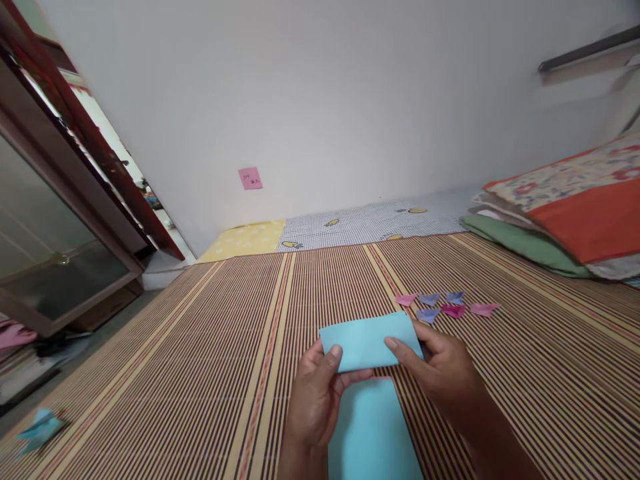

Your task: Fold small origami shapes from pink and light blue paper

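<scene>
Light-blue paper (373,341): folded-looking oblong, long side running left to right, held up in both hands above the mat, near side, a little right of centre. Slight doubled edge at its far right corner, suggesting layers.

Left hand (313,400): grasping the paper's left end, thumb flat on the upper face, the other fingers curled beneath and partly hidden. Right hand (450,370): grasping the right end, thumb pressed on the face right of its middle, fingers tucked behind the edge.

Just below the held piece, between the forearms: larger blue sheet (375,433), lying on the mat, near end out of view. Thin pink edge (383,379) peeks out at its far side.

Beyond the right hand, to the right: six small folded papers (453,311) in two loose rows, pinks, blues and one magenta. Near left, well apart: crumpled-looking blue folded piece (40,430), blurred.

Ground: striped mat (175,373), dark and tan, with reddish bands. Far edge meets checked cloth (340,230) with yellow motifs, and a yellow patch (245,239) to its left. Far right: stacked bedding (595,207), orange, floral and green. Behind: pale wall (350,100) with a pink note (250,178), writing too small to read. Far left: dark red door frame (117,173).
</scene>
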A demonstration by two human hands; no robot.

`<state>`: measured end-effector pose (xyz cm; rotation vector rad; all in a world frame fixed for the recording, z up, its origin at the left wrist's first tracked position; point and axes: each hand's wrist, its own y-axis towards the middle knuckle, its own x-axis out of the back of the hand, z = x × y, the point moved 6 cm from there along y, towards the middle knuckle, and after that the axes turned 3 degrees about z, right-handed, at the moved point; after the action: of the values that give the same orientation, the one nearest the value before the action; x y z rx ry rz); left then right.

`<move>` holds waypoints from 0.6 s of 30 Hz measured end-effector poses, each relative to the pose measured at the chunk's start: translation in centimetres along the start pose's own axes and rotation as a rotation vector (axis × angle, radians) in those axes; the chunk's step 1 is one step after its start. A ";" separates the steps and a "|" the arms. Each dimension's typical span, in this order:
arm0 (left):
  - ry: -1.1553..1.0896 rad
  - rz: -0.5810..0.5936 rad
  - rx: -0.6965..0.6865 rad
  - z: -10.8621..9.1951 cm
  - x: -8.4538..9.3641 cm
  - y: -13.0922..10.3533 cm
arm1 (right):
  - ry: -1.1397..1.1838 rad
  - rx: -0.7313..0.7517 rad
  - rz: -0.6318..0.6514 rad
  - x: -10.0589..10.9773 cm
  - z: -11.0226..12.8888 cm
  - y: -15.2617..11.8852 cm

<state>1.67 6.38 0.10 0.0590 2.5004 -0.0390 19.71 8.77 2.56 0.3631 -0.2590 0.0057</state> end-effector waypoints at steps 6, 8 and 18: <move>0.009 0.025 0.015 0.0 -0.3 0.1 | 0.026 -0.013 0.012 -0.1 -0.5 0.1; 0.020 0.004 0.004 0.1 -0.1 0.1 | 0.046 -0.011 0.006 0.0 -0.4 0.1; 0.043 -0.104 -0.050 -0.4 0.5 0.2 | 0.102 0.004 -0.173 0.3 -1.2 0.1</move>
<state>1.10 6.57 0.12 -0.0920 2.5440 -0.0184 20.35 9.28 1.57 0.3872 -0.1263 -0.1454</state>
